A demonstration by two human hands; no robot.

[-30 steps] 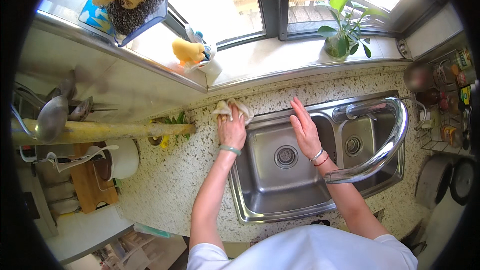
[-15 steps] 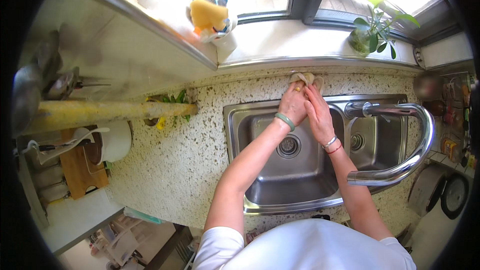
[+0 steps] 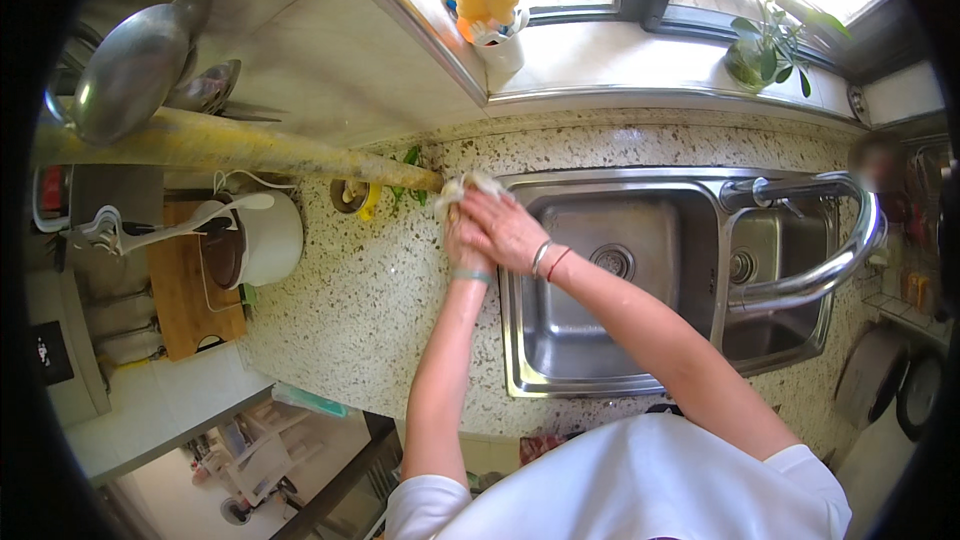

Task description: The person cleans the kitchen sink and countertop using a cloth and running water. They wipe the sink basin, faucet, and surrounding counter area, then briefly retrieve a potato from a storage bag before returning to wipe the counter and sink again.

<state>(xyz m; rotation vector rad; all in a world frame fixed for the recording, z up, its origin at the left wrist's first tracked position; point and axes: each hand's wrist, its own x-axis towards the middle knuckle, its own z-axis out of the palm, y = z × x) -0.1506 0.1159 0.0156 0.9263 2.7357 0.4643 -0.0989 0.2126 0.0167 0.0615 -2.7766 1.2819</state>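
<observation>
A pale, crumpled cloth (image 3: 474,186) lies against the speckled counter (image 3: 340,340), just left of the steel double sink (image 3: 530,387). My left hand (image 3: 463,243), with a green bangle at its wrist, is closed on the cloth and presses it to the counter. Across it rests my right hand (image 3: 515,237), wearing a silver bangle and a red string. Its fingers are stretched flat over the left hand, and their tips reach the cloth. Part of the left hand's fingers is hidden beneath.
A yellowed pipe (image 3: 300,152) ends close to the cloth. Beside it are a yellow mug (image 3: 352,197) and green leaves (image 3: 408,180). A white pot (image 3: 270,238) stands farther left. The chrome faucet (image 3: 820,285) arches over the sink's right side. A plant (image 3: 765,55) sits on the sill.
Both hands have moved left with the cloth, from behind the sink to the counter at its left edge. My right hand now lies across the left. The view has shifted too.
</observation>
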